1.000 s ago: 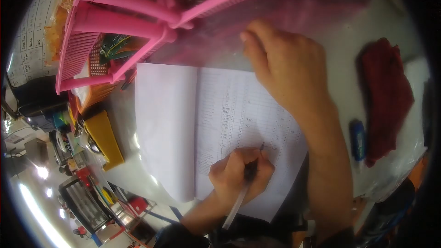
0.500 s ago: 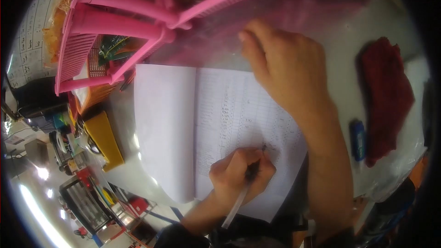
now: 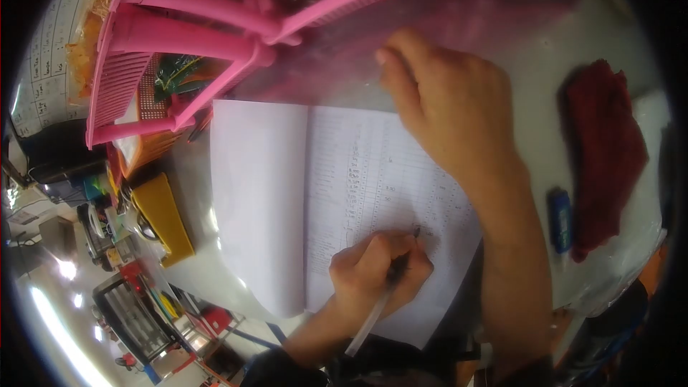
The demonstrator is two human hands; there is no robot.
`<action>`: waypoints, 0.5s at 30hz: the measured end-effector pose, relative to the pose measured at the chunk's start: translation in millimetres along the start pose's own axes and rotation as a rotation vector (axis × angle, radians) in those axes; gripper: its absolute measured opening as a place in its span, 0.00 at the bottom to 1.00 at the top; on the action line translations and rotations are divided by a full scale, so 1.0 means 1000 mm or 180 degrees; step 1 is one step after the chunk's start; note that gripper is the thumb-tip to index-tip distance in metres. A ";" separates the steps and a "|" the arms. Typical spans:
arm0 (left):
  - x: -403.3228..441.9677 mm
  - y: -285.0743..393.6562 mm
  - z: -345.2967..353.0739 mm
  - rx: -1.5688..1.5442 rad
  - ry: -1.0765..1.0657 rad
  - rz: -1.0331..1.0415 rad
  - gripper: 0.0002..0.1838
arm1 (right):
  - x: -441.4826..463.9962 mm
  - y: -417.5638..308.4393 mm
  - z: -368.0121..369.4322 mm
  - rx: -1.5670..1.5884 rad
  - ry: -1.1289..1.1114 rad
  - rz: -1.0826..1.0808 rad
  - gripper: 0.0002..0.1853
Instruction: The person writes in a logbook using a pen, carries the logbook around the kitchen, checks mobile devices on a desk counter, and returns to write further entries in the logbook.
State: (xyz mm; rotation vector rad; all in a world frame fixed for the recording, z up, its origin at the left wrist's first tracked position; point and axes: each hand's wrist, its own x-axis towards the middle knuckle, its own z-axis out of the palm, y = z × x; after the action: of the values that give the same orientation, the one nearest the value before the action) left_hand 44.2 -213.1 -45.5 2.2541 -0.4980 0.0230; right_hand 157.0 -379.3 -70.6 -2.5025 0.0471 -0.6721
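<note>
My left hand (image 3: 380, 272) is closed around a pen (image 3: 373, 319) with a clear barrel and a dark grip. Its tip meets the right-hand page of an open paper book (image 3: 344, 201). That page carries printed rows and columns with handwritten figures. A blank white sheet (image 3: 254, 208) is folded over on the left. My right hand (image 3: 455, 97) lies across the upper right edge of the page in a loose fist, thumb near the curled index finger. Nothing shows in it, and its other fingertips are hidden.
A pink plastic rack (image 3: 183, 29) stands along the far and left sides. On the right lie a dark red cloth (image 3: 605, 158) and a blue marker-like object (image 3: 560, 218). A yellow object (image 3: 163, 218) sits at the left table edge.
Very little differs. My left hand and the pen have shifted a few pixels to the right, along with a slight shift of the whole view; my right hand rests in the same place.
</note>
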 end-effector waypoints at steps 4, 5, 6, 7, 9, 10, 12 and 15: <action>-0.001 0.000 -0.001 -0.0032 -0.0050 0.0002 0.13 | 0.000 0.000 -0.001 0.0043 -0.0010 0.0022 0.10; -0.001 0.000 -0.001 -0.0033 -0.0044 -0.0036 0.12 | 0.000 -0.001 -0.001 0.0054 -0.0008 0.0018 0.10; -0.002 -0.001 -0.001 -0.0016 -0.0036 -0.0036 0.12 | 0.000 -0.001 -0.001 0.0057 -0.0016 0.0036 0.10; -0.002 -0.002 -0.001 -0.0147 -0.0058 0.0000 0.12 | 0.000 -0.002 -0.001 0.0065 -0.0022 0.0054 0.10; -0.002 -0.003 -0.004 -0.0238 -0.0062 0.0041 0.12 | 0.001 -0.002 -0.001 0.0075 -0.0029 0.0049 0.11; -0.002 -0.002 -0.006 -0.0238 -0.0008 0.0111 0.11 | 0.001 -0.002 -0.002 0.0054 -0.0049 0.0052 0.11; -0.004 -0.005 -0.012 -0.0217 0.0067 0.0193 0.11 | 0.000 -0.002 -0.002 0.0078 -0.0080 0.0070 0.11; -0.010 -0.023 -0.022 -0.0070 0.0526 -0.0216 0.09 | 0.001 -0.002 -0.003 0.0063 -0.0141 0.0113 0.11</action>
State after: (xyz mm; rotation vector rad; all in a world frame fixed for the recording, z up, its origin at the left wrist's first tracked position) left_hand 46.6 -180.1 -49.2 2.2233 -0.3318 0.1667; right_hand 156.4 -379.0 -66.4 -2.4906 0.0683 -0.5996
